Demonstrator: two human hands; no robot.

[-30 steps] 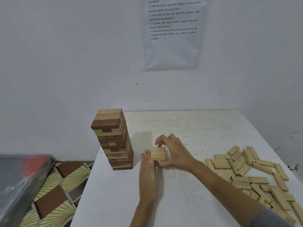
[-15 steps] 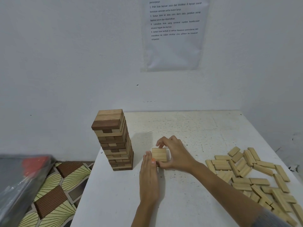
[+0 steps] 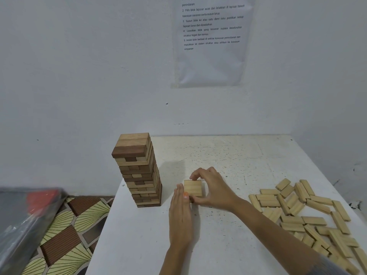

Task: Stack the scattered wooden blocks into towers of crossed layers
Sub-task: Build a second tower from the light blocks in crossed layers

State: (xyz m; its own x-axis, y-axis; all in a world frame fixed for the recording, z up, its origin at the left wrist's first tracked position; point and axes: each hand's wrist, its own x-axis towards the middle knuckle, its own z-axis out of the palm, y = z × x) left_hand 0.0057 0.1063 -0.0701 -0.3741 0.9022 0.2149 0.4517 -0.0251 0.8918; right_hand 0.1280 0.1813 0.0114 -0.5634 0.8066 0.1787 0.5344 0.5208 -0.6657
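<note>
No change, left hand (image 3: 180,216), right hand (image 3: 214,188), blocks (image 3: 192,187)

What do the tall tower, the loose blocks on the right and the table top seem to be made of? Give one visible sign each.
Tall tower: unpainted wood, pale and dark brown pieces, matte; grain streaks show on top. Loose blocks: pale bare wood, matte, faint grain lines. Table top: white, perhaps paint or laminate, dull, flecked with dark specks; its core is hidden.
</note>
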